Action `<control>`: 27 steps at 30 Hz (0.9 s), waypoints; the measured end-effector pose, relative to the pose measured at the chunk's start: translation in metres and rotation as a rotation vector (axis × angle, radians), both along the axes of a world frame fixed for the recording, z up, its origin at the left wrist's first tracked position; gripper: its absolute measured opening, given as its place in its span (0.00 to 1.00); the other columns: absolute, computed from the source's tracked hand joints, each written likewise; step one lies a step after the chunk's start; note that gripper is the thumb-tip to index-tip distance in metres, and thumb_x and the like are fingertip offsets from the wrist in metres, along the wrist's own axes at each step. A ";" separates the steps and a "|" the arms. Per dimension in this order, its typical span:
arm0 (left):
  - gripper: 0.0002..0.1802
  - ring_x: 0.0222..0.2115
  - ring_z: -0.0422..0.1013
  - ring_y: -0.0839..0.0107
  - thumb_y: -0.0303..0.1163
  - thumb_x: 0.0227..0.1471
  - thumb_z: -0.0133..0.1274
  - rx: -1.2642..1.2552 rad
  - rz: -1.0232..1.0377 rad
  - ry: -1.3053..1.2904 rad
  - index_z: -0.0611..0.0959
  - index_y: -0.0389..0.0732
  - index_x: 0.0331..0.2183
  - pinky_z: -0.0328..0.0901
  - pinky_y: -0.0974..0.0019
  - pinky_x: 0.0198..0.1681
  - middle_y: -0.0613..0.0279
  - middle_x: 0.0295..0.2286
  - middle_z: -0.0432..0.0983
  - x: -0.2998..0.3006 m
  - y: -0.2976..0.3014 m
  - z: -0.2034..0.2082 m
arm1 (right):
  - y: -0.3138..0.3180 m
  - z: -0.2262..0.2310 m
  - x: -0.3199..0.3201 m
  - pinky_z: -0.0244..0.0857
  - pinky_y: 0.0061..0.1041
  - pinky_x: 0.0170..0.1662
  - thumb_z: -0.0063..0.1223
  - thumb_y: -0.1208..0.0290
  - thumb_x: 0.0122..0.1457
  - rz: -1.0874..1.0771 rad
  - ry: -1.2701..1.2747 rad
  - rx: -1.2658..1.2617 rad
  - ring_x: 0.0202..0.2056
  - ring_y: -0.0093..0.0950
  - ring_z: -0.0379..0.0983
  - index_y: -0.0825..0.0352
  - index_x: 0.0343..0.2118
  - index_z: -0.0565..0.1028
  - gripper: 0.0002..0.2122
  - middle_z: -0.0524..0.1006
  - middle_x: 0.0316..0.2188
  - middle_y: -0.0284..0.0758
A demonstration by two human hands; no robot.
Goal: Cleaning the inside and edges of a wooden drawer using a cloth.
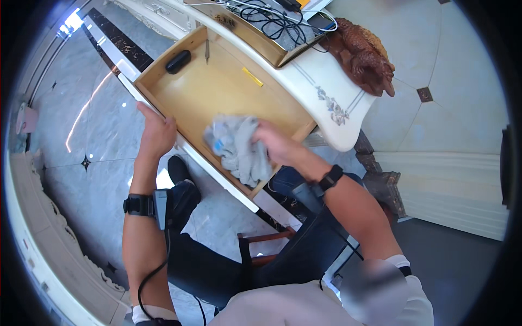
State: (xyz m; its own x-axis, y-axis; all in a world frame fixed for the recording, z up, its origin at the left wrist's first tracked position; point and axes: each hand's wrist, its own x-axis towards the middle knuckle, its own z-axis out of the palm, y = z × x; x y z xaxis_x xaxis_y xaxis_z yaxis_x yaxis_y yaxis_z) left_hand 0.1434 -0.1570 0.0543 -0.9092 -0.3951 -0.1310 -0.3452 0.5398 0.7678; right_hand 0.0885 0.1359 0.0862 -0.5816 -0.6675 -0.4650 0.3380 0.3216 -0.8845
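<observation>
A pulled-out wooden drawer [198, 92] with a white front lies before me. My left hand [157, 133] grips its front edge, with part of the fingers hidden. Over the drawer's near right end, my right hand [272, 142] is closed on a crumpled grey-white cloth bundle [239, 146] that has a small blue patch. Slight blur covers the hand and the bundle, and the fingertips are hidden in the folds. Inside the drawer are a black oblong case [178, 62], a slim pen-like metal tool [207, 52] and a yellow strip [252, 77].
Above the drawer, the white tabletop [321, 89] with floral trim holds an open box [272, 51], tangled black cables [274, 19] and a reddish-brown carved figure [361, 57]. A dark-red wooden stool [266, 239] stands by my legs on the tiled floor [92, 130].
</observation>
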 end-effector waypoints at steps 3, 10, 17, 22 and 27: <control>0.47 0.59 0.61 0.33 0.34 0.57 0.50 -0.317 0.058 0.007 0.42 0.16 0.62 0.56 0.54 0.65 0.17 0.56 0.58 -0.005 0.003 -0.004 | 0.024 -0.007 -0.008 0.70 0.37 0.49 0.52 0.70 0.56 -0.203 0.053 -0.105 0.45 0.45 0.77 0.71 0.47 0.75 0.17 0.78 0.45 0.50; 0.40 0.58 0.64 0.41 0.39 0.52 0.60 -0.431 -0.236 -0.022 0.66 0.36 0.63 0.62 0.51 0.60 0.37 0.60 0.62 -0.009 0.073 0.078 | 0.078 0.042 0.066 0.72 0.36 0.42 0.54 0.64 0.62 0.194 0.691 0.275 0.38 0.41 0.78 0.66 0.52 0.75 0.17 0.79 0.38 0.42; 0.44 0.57 0.65 0.44 0.45 0.50 0.64 -0.606 -1.030 -0.367 0.66 0.53 0.65 0.68 0.50 0.56 0.43 0.59 0.63 -0.020 0.163 0.050 | 0.055 0.016 0.124 0.71 0.39 0.30 0.54 0.76 0.51 0.411 0.932 0.288 0.29 0.41 0.81 0.79 0.49 0.70 0.21 0.80 0.30 0.48; 0.45 0.58 0.62 0.52 0.46 0.46 0.65 -0.900 -1.227 -0.183 0.67 0.60 0.65 0.64 0.53 0.57 0.47 0.58 0.62 -0.030 0.177 0.027 | 0.052 0.004 0.127 0.67 0.34 0.27 0.55 0.73 0.51 0.423 0.935 0.247 0.29 0.36 0.80 0.80 0.52 0.68 0.25 0.79 0.30 0.43; 0.37 0.58 0.60 0.56 0.45 0.44 0.60 -0.983 -1.136 0.064 0.77 0.54 0.58 0.54 0.52 0.62 0.53 0.55 0.66 -0.077 0.212 0.015 | 0.053 0.003 0.127 0.66 0.31 0.25 0.56 0.71 0.51 0.433 1.048 0.264 0.26 0.30 0.77 0.80 0.52 0.69 0.26 0.78 0.28 0.37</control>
